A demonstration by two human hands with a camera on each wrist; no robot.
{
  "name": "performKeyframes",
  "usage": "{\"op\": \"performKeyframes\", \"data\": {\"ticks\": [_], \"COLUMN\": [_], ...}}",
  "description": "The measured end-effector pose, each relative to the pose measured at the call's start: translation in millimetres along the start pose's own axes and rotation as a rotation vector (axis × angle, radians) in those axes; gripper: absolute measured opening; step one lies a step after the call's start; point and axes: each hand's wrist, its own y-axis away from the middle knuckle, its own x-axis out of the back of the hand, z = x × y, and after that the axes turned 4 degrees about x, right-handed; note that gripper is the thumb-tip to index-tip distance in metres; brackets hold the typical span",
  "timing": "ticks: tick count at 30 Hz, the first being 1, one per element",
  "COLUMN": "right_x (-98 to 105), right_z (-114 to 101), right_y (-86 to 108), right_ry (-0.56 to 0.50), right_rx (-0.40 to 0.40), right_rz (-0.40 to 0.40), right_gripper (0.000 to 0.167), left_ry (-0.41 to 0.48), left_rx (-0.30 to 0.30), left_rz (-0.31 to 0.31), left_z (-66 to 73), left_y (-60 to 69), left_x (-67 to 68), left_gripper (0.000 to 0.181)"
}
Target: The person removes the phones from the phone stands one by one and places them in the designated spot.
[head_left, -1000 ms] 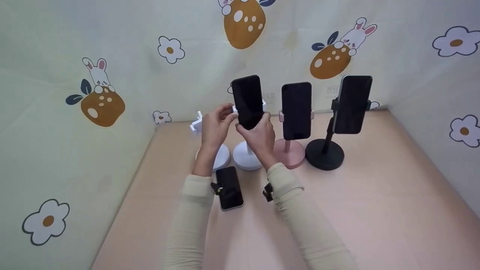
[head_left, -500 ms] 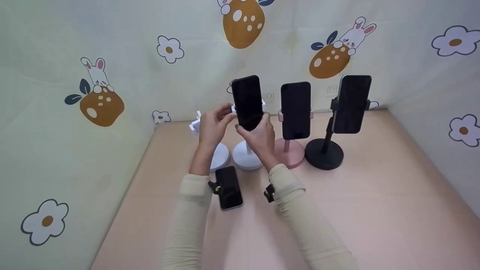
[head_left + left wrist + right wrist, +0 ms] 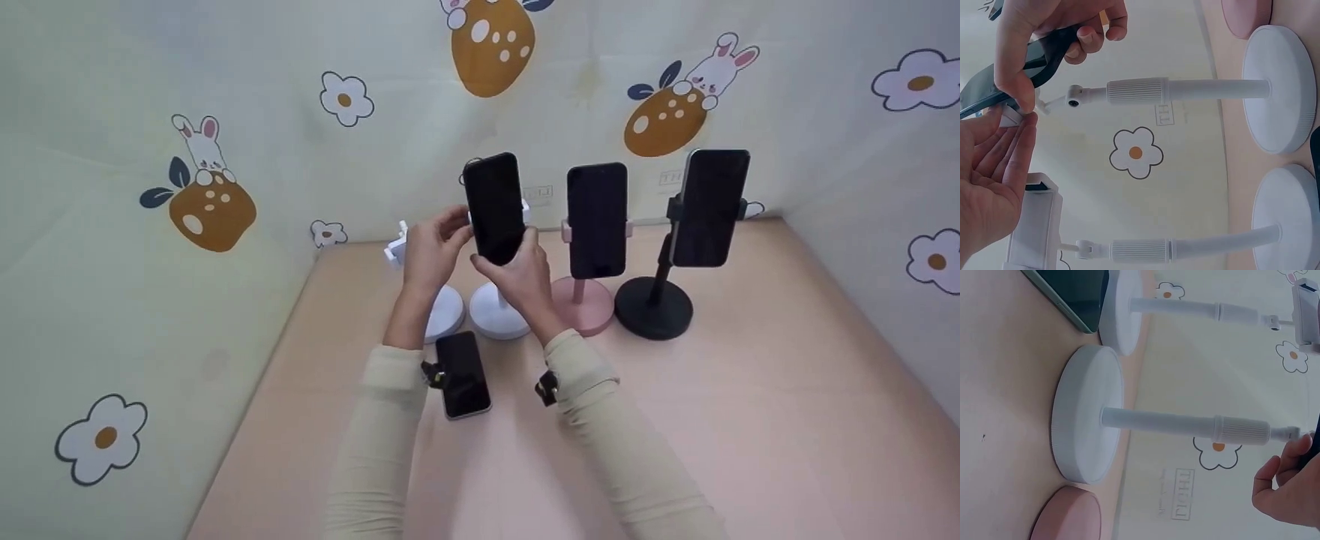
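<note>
My right hand [image 3: 521,277] grips the lower end of a black smartphone [image 3: 495,206], thumb across its front. The phone stands nearly upright, leaning slightly left, at the clamp of a white phone stand [image 3: 499,311]. At the phone's left edge my left hand [image 3: 433,251] pinches the white clamp jaw, which shows between fingers and thumb in the left wrist view as a white clamp end [image 3: 1012,115]. The stand's ribbed collar [image 3: 1137,91] and pole rise below the phone. How fully the clamp seats around the phone is partly hidden by my fingers.
A second white stand [image 3: 444,313] with a bare clamp [image 3: 395,251] is at left, partly behind my left arm. Another smartphone [image 3: 463,375] lies on the table in front. On the right, a pink stand [image 3: 583,306] and a black stand [image 3: 654,307] each hold a phone.
Both hands keep the same grips. The held phone has shifted very slightly left and down against the stand. The head view has moved a little.
</note>
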Motion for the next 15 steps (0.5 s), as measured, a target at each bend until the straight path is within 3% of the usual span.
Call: {"op": "performKeyframes", "data": {"ticks": [15], "right_x": [7.5], "right_z": [9.4], "right_y": [9.9], "right_ry": [0.016], "right_rx": [0.043], "right_rz": [-0.049], "right_gripper": [0.073], "left_ry": [-0.013], "left_rx": [-0.008], "left_rz": [0.009], "left_z": [-0.6], "left_y": [-3.7], "left_x": [-2.4], "left_gripper": [0.025]}}
